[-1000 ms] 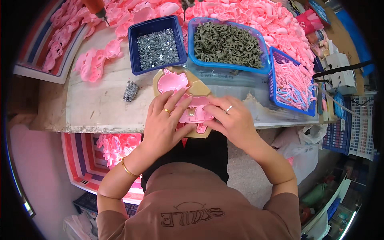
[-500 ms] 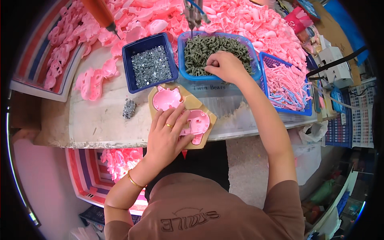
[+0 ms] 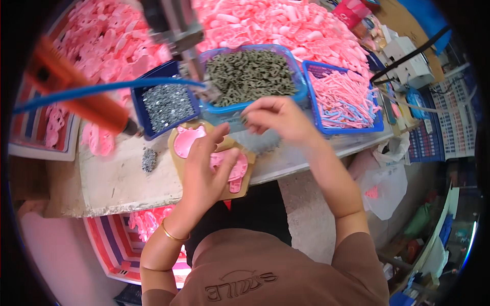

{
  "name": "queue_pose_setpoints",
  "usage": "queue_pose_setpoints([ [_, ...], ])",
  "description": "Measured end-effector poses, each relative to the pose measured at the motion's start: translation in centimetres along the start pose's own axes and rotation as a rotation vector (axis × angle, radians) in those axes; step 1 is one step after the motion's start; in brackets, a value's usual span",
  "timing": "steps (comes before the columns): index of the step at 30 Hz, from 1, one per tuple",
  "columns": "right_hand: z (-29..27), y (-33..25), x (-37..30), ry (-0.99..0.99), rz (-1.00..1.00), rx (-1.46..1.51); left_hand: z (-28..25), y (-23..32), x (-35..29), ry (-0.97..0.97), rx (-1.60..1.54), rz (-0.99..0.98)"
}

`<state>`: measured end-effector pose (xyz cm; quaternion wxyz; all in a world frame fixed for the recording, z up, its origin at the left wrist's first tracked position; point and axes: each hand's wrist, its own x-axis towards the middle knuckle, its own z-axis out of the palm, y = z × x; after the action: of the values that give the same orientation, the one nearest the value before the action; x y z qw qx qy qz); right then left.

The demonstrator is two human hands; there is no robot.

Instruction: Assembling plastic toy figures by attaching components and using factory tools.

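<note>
A tan holding block point(image 3: 246, 186) lies at the table's front edge, with a pink round-eared plastic shell point(image 3: 186, 143) and a second pink shell part point(image 3: 236, 171) set in it. Over the block hovers my left hand point(image 3: 203, 166), fingers apart and nothing visible in them. To its right, in front of the light-blue tub point(image 3: 255, 106), my right hand point(image 3: 279, 120) is closed in a pinch. A small dark green piece point(image 3: 244, 119) shows at its fingertips. The tub behind holds a heap of similar grey-green plastic pieces point(image 3: 252, 76).
A dark blue tray point(image 3: 148, 131) of screws stands left of the tub; a blue basket point(image 3: 352, 130) of pink and blue sticks is on the right. A screw cluster point(image 3: 149, 160) lies left. An orange driver point(image 3: 84, 92) and a metal tool point(image 3: 181, 35) with blue hose hang overhead. Pink parts point(image 3: 286, 23) pile behind.
My right hand has left the tub and come toward the block with a small green piece. My left hand has lifted and spread its fingers. The view has shifted; the hanging tools look larger.
</note>
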<state>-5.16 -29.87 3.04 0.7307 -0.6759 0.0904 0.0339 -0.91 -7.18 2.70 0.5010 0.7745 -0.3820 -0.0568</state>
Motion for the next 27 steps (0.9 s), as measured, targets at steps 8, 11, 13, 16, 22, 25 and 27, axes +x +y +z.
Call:
queue_pose_setpoints([
  [8, 0.6, 1.9, -4.3, 0.154, -0.136, -0.216, 0.9, -0.8, -0.2, -0.06, -0.53, -0.321],
  [11, -6.7, 0.0, -5.1, 0.585, -0.128, -0.691, -0.4, -0.5, -0.5, -0.064, -0.592, -0.341],
  [13, -13.8, 1.9, -5.7, 0.864, -0.218, -1.089, -0.6, -0.5, -0.4, -0.085, -0.61, -0.395],
  [16, -17.4, 3.0, -5.4, 0.784, -0.248, -1.265, -0.2, -1.5, -0.9, -0.116, -0.647, -0.342],
  [22, -19.0, 2.9, -4.4, 0.559, -0.315, -1.477, -0.2, -1.4, -1.4, -0.059, -0.582, -0.336],
  [25, -19.5, 2.3, -4.5, 0.489, -0.256, -1.545, 0.2, -2.4, -1.6, -0.125, -0.503, -0.303],
  [27, -19.7, 1.6, -4.3, 0.453, -0.21, -1.62, 0.2, -1.7, -1.7, -0.113, -0.495, -0.282],
])
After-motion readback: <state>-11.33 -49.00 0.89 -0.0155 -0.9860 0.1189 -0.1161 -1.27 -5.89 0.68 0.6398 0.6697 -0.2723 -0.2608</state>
